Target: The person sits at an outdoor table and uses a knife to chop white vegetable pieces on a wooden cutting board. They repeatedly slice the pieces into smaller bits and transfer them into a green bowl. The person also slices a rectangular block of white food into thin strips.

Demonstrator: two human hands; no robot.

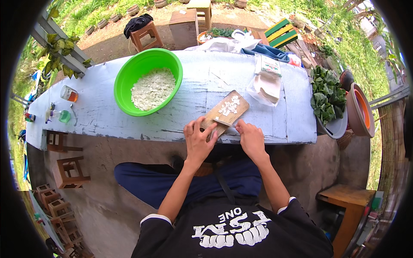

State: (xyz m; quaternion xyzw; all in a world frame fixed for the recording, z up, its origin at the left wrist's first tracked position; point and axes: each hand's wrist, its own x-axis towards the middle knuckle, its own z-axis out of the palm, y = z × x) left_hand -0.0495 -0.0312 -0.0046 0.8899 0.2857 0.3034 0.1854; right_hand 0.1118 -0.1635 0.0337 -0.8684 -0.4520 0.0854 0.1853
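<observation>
A small wooden cutting board (211, 113) lies at a slant near the table's front edge. Small pale square pieces (229, 106) are scattered over its far half. My right hand (251, 137) grips the handle of a knife, whose blade (224, 122) crosses the board. At the board's near left side is my left hand (199, 137), its fingers spread around the edge and its fingertips close to the blade. Whether it pins something under the fingers is hidden. To the left, a bright green plastic basin (124, 96) holds a heap of similar pale cut pieces (153, 90).
Right of the board are a clear plastic bag of pale sheets (266, 87) and a printed packet (268, 66). A glass of amber drink (69, 94) and a green-tinted container (64, 116) stand at left. Leafy greens (327, 95) fill a grey basin (340, 125) beyond the table's right end.
</observation>
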